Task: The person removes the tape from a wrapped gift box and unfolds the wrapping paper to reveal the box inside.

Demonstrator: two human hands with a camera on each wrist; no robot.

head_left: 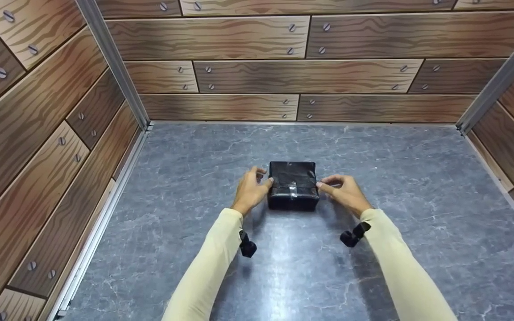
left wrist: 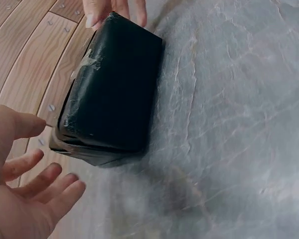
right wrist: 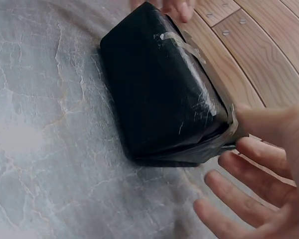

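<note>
A black wrapped box (head_left: 292, 178) sits on the grey marbled surface, with a strip of clear tape (head_left: 293, 191) over its front top edge. On its left is my left hand (head_left: 251, 189), thumb close to the box's side and fingers spread. The left wrist view shows a small gap between that thumb and the box. At the opposite side my right hand (head_left: 345, 191) has its thumb and index finger right at the box's edge. In the right wrist view the wrapping is folded at the near end (right wrist: 189, 152), and the other fingers are loosely extended.
Wood-plank-patterned walls (head_left: 248, 76) with printed screws stand at the back and both sides. Metal rails (head_left: 118, 67) run along the corners. A small black camera (head_left: 247, 245) hangs at the left wrist, another black camera (head_left: 354, 235) at the right.
</note>
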